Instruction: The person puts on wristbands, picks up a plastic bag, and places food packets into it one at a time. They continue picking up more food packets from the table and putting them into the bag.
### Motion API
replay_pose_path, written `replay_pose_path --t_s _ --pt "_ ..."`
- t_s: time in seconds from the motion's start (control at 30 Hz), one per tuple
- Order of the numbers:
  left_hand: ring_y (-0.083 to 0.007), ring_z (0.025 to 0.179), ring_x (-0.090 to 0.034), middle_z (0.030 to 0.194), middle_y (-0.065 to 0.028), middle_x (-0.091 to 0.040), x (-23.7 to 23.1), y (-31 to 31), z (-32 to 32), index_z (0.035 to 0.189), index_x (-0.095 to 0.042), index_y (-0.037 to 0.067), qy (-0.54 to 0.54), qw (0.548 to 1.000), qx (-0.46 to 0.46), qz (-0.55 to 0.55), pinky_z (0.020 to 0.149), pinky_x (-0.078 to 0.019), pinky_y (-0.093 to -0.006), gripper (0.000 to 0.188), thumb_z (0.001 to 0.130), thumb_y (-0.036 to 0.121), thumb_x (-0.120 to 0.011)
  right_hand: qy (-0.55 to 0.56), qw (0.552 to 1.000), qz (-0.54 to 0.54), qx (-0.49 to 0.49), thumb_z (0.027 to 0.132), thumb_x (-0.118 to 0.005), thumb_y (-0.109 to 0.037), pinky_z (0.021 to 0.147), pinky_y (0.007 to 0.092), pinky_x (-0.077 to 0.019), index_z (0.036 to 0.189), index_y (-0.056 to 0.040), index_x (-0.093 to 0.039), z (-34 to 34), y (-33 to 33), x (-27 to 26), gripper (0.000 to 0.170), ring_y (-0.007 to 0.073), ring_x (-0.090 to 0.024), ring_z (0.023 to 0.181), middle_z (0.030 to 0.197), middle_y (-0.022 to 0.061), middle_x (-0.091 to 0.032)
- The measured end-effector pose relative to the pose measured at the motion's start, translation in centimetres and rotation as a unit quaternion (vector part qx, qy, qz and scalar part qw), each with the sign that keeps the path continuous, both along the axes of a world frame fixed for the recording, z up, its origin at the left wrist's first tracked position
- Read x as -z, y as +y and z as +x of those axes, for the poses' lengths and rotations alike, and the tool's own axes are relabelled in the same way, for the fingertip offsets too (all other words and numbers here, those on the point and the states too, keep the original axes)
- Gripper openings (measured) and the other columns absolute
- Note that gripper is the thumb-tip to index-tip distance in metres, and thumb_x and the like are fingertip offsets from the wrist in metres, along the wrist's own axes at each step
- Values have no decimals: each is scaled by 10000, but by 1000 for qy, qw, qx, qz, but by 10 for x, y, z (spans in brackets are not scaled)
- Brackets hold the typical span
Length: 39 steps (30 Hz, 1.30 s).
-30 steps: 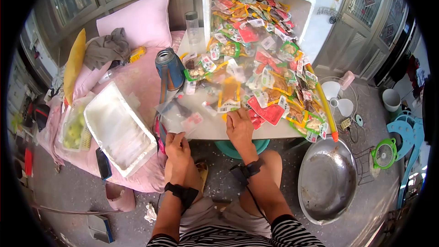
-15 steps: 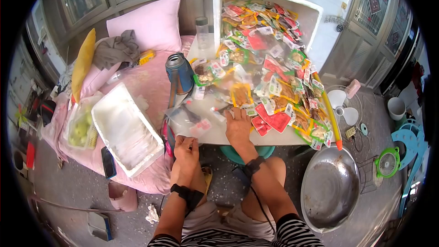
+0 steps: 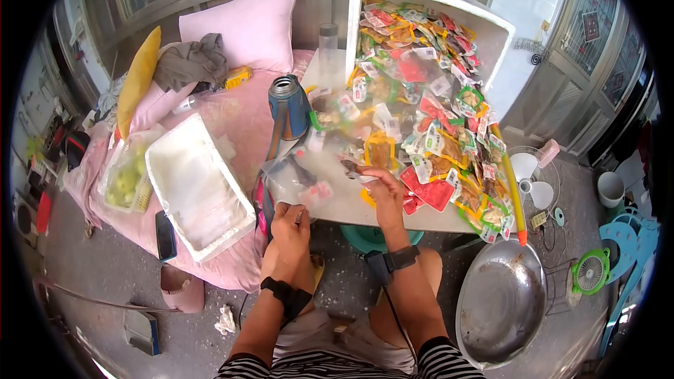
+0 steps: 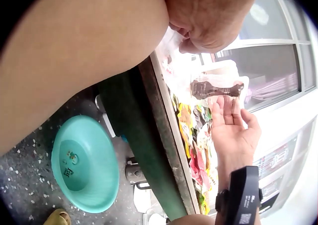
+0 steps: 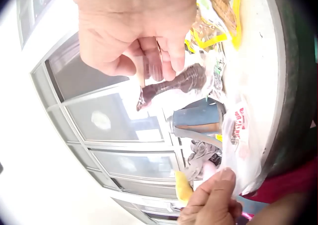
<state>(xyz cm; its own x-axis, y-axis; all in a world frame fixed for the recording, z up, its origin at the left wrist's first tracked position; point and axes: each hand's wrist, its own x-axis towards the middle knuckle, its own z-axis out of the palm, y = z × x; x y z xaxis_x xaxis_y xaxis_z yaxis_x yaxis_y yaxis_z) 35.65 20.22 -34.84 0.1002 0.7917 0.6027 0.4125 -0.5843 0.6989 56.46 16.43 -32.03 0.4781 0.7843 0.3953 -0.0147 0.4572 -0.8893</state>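
My right hand (image 3: 385,200) is above the table's front edge and pinches a clear packet with a dark brown, drumstick-shaped snack (image 5: 174,86) inside. In the left wrist view, its fingers meet the packet's lower edge, palm turned up. My left hand (image 3: 290,231) is lower and to the left, pinching the edge of a thin clear plastic bag (image 5: 243,158) with red print. The bag lies partly over the table's front left corner. Just beyond my right hand is a yellow-edged snack packet (image 3: 380,149).
A white foam box (image 3: 502,35) spills colourful packets (image 3: 428,126) across the table. A blue flask (image 3: 288,109) stands left of them. An empty foam tray (image 3: 200,189) rests on the pink bed. A metal basin (image 3: 502,302) and a teal basin (image 4: 84,163) are on the floor.
My right hand has left the yellow-edged packet, reached to the tabletop and lifted the dark snack packet. My left hand keeps hold of the bag. The head view has shifted slightly.
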Motion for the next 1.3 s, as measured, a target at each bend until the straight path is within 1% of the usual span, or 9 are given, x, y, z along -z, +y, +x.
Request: replay_pose_path --t_s 0.13,0.17,0.27,0.3,0.4,0.6,0.7,0.97,1.3 --pt "-300 634 -571 721 -135 -539 1 0 0 844 -683 29 3 1000 1 1 576 -456 -368 141 710 -15 -680 197 969 -61 -137 993 -452 -219 834 281 -478 899 17 -642 25 -18 9 317 188 -623 950 1071 150 -665" --pt "-299 636 -571 722 -132 -541 3 1 0 840 -684 32 0 1000 2 -4 578 -456 -368 139 707 -11 -682 189 967 -134 -104 912 -588 -166 797 286 -482 914 14 -622 28 -19 14 183 178 -609 947 1056 147 -649" --pt "-300 642 -574 723 -128 -543 3 0 1 836 -686 37 17 1000 -4 -15 585 -458 -368 137 706 -7 -685 -157 968 -187 65 769 -740 -111 793 304 -486 995 19 -605 25 -31 32 294 188 -608 917 1035 130 -618" --pt "-301 645 -575 727 -128 -545 3 0 1 835 -686 38 15 1000 -2 -9 587 -458 -369 137 706 -5 -687 -138 973 -156 102 653 -804 -49 770 308 -488 1056 20 -584 22 -29 39 464 178 -602 919 1029 115 -585" --pt "-304 655 -580 736 -127 -550 3 -1 3 834 -685 42 15 1000 -2 3 593 -461 -374 136 704 1 -695 -236 940 -170 178 665 -775 -42 724 298 -495 1086 19 -586 21 -39 41 465 169 -615 864 1012 114 -611" --pt "-310 672 -590 752 -128 -558 -1 -6 5 831 -684 45 37 999 -10 12 600 -469 -381 138 700 14 -713 -139 948 -272 91 709 -728 -34 640 295 -511 1006 55 -627 33 -45 52 326 164 -630 692 809 103 -674" --pt "-312 675 -596 753 -126 -565 1 -6 4 828 -685 46 39 999 -15 13 602 -472 -383 132 703 21 -717 -78 975 -168 118 771 -681 -25 608 290 -500 954 54 -650 32 -40 54 202 131 -612 656 750 75 -665" --pt "-309 642 -612 750 -114 -591 8 -3 5 827 -690 57 24 1000 -11 -2 581 -474 -378 95 736 38 -706 83 969 -187 -137 831 -660 -54 704 229 -486 987 17 -670 47 -83 -2 172 88 -612 759 867 30 -666" --pt "-303 646 -610 747 -125 -590 -2 -9 5 862 -693 29 16 1000 -1 6 586 -478 -375 109 754 11 -687 115 953 -223 -171 846 -660 -64 683 227 -485 1016 29 -660 16 -60 21 194 82 -605 748 842 19 -656"
